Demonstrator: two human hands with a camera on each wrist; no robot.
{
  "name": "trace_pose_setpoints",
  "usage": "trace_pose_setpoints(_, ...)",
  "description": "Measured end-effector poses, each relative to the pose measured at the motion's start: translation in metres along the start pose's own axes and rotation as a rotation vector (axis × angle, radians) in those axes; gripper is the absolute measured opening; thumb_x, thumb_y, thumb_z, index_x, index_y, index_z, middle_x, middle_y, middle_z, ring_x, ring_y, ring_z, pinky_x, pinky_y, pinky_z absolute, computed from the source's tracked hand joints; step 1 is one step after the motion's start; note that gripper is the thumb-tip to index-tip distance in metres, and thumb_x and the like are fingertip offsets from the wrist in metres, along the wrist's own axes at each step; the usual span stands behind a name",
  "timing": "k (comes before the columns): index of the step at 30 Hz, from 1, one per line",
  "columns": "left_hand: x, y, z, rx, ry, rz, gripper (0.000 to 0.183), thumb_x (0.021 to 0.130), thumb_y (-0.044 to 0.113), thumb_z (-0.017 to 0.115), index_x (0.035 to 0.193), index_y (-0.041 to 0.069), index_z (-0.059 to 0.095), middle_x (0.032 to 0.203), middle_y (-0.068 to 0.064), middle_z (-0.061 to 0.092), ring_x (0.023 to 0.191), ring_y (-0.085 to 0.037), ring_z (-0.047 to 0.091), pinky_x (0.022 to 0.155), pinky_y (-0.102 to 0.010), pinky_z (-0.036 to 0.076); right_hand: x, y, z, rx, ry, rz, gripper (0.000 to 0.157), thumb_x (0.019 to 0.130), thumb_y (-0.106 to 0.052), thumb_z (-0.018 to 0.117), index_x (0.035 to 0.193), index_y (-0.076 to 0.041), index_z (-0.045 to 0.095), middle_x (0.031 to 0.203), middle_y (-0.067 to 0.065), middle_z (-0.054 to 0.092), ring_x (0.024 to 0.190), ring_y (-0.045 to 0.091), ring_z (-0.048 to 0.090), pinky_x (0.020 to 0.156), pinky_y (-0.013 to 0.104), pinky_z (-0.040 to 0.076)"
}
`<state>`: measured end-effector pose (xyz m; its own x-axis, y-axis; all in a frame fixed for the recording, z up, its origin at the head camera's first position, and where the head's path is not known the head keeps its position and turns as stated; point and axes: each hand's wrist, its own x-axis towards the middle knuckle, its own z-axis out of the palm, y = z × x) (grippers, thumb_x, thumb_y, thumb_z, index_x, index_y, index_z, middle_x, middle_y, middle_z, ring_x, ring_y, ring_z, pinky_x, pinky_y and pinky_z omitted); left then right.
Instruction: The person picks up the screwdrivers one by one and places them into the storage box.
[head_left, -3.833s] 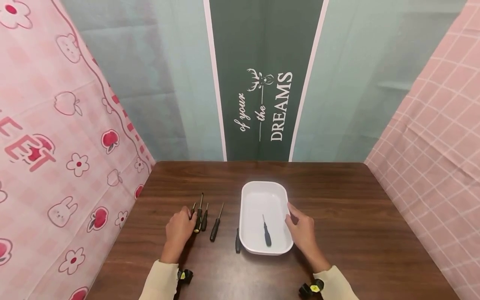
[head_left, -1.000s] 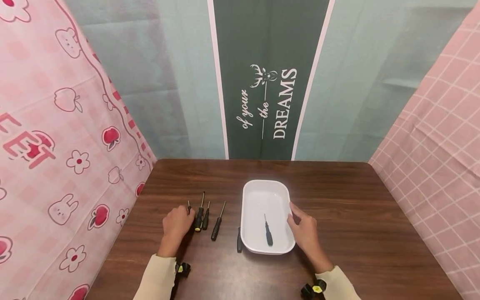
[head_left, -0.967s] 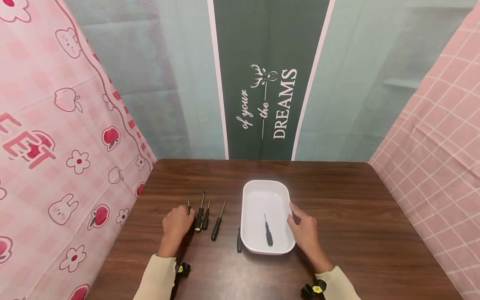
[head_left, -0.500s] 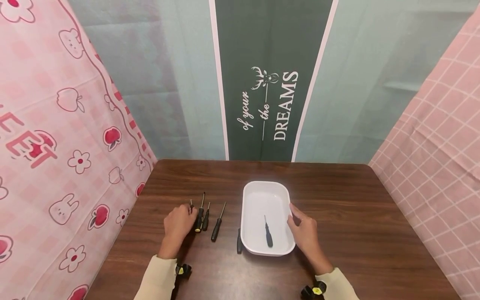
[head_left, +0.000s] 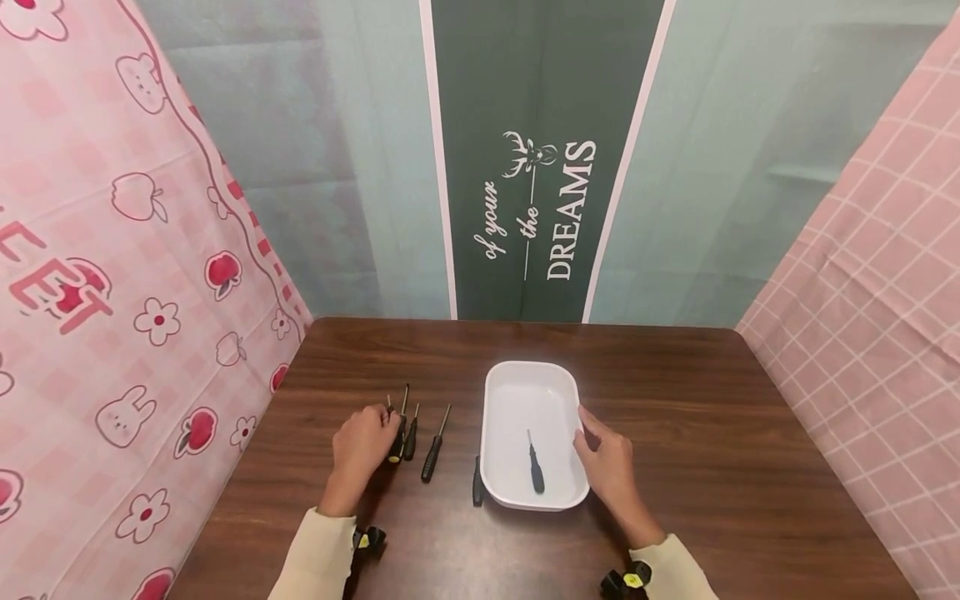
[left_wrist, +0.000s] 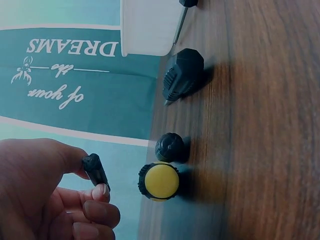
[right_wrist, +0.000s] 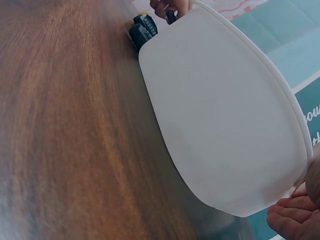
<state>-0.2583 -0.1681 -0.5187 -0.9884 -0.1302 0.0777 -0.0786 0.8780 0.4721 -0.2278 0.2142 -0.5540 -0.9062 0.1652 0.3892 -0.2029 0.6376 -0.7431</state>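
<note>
My left hand pinches a small dark screwdriver between thumb and fingers, its thin tip pointing away from me. Just right of that hand lie a yellow-ended screwdriver and a black screwdriver side by side. A third one, a ribbed black screwdriver, lies a little further right. With thumb and fingers at its right rim, my right hand holds the white tray. Inside the tray rests one dark screwdriver.
Along the tray's left side lies a dark handle, partly hidden by the rim. The brown wooden table ends at a hanging green cloth behind. Pink cloths hang at both sides.
Earlier my left hand reached at the leftmost screwdriver; it now has it pinched and has shifted slightly right, overlapping the yellow-ended one in the head view. Right hand and tray stay put.
</note>
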Motion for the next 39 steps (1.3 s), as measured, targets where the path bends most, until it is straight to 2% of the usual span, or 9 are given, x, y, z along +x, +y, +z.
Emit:
trace_pose_setpoints(10,0.001,0.008,-0.001,-0.010,-0.006,0.025,0.033,0.095,0.029,0.057,0.065,0.017,0.050,0.059,0.002,0.047,0.054,-0.020,0.047,0.050,-0.035,0.034,0.001,-0.002,-0.002,0.002,-0.004,0.001,0.041,0.086,0.005,0.071,0.127,0.004,0.065,0.124,0.022,0.065,0.119,0.038,0.062,0.096,0.047,0.047)
trace_pose_setpoints(25,-0.004,0.020,0.007,-0.004,0.003,0.065,0.032,0.093,0.031,0.060,0.065,0.018,0.051,0.058,0.003,0.047,0.054,-0.018,0.047,0.049,-0.035,0.034,0.002,0.000,-0.001,0.011,0.002,-0.028,0.040,0.086,0.007,0.070,0.126,0.006,0.066,0.124,0.023,0.066,0.118,0.039,0.063,0.094,0.047,0.047)
trace_pose_setpoints(39,-0.006,0.027,0.015,-0.011,-0.007,0.079,0.031,0.094,0.028,0.059,0.066,0.018,0.050,0.058,0.003,0.045,0.053,-0.017,0.045,0.048,-0.034,0.033,0.004,-0.003,-0.003,0.005,-0.017,-0.001,0.040,0.088,0.005,0.069,0.127,0.006,0.064,0.126,0.022,0.065,0.119,0.037,0.062,0.095,0.046,0.047)
